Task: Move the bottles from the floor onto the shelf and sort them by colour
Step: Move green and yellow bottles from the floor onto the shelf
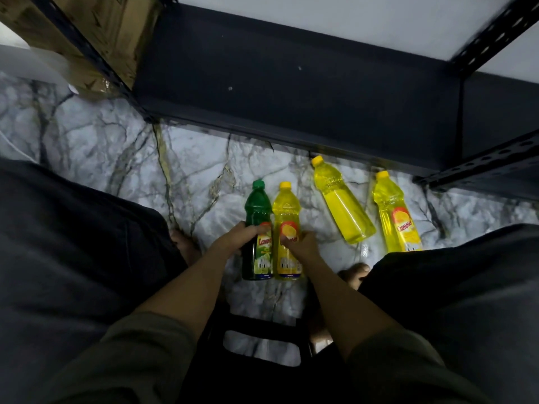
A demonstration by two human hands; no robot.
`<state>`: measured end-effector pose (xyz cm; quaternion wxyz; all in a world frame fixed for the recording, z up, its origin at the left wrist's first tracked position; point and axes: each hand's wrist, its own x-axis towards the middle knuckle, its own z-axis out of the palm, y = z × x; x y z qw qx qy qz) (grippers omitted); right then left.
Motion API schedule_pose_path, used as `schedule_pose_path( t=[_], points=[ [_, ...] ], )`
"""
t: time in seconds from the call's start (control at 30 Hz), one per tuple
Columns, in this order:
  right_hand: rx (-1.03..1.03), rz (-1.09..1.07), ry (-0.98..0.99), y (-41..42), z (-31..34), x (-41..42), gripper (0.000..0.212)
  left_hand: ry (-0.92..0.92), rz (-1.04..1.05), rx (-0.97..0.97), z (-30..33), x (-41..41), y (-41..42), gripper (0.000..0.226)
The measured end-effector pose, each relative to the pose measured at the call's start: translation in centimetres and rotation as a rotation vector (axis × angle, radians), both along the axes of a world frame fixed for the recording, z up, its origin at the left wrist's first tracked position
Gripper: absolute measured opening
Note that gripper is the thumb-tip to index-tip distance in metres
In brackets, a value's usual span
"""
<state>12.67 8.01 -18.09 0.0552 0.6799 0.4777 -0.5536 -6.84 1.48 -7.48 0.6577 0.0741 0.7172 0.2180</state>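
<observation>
Two bare forearms reach forward from rolled olive sleeves, between dark-trousered knees, over a black slatted stool (262, 325) at the near edge of the marble floor (116, 147). The left hand (237, 237) grasps the green bottle (257, 228) around its middle, fingers curled over the label's upper edge. The right hand (300, 243) grips the yellow bottle beside it (286, 223), fingers wrapped around the label. These two bottles lie touching side by side, caps pointing toward the shelf. Bare toes show either side of them, just in front of each knee.

Four bottles are on the floor in all: one green, three yellow. To the right, well apart from the held pair, lies an unlabelled-side yellow bottle (341, 202), tilted with its cap leaning left. Further right the last yellow bottle (393, 211) lies label up, its base hidden behind the right knee. All are clear plastic with waisted necks and screw caps matching their liquid.

The floor is glossy white stone with dark grey veins; a wide bare stretch opens to the left of the bottles, up to the shelf's left foot.

Beyond the caps runs the front edge of the shelf (291, 91), a dark matte metal board, bare across its whole width, framed by perforated angle-iron posts. A pale wall stands behind it. At far left, cardboard boxes (96, 33) sit against the left post.
</observation>
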Motion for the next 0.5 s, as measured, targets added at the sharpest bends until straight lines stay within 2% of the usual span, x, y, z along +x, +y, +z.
schedule_pose_path(
  t=[0.07,0.13,0.17,0.23,0.27,0.37,0.5],
  points=[
    [-0.003,-0.001,-0.009,0.1,-0.8,0.0,0.112,-0.001,0.056,0.013,-1.2,0.0,0.0,0.082],
    [-0.004,-0.009,-0.011,0.1,1.0,-0.7,0.117,0.034,0.115,-0.011,-2.6,0.0,-0.1,0.118],
    [-0.028,-0.016,-0.001,0.0,0.6,-0.7,0.121,0.048,0.135,-0.021,-2.9,0.1,-0.2,0.125],
    [-0.046,-0.026,0.057,0.1,2.5,-1.3,0.128,0.106,0.148,-0.025,-2.8,0.7,-0.2,0.119],
    [-0.053,-0.023,0.071,0.3,5.0,-2.0,0.123,0.161,0.154,-0.027,-2.3,1.3,-0.1,0.113],
    [-0.086,-0.026,0.113,0.5,8.9,-2.8,0.076,0.310,0.128,-0.057,-1.7,2.3,-0.1,0.099],
    [-0.140,-0.124,0.166,0.5,9.1,-2.3,0.070,0.249,0.141,-0.029,-1.7,2.4,0.0,0.086]
  ],
)
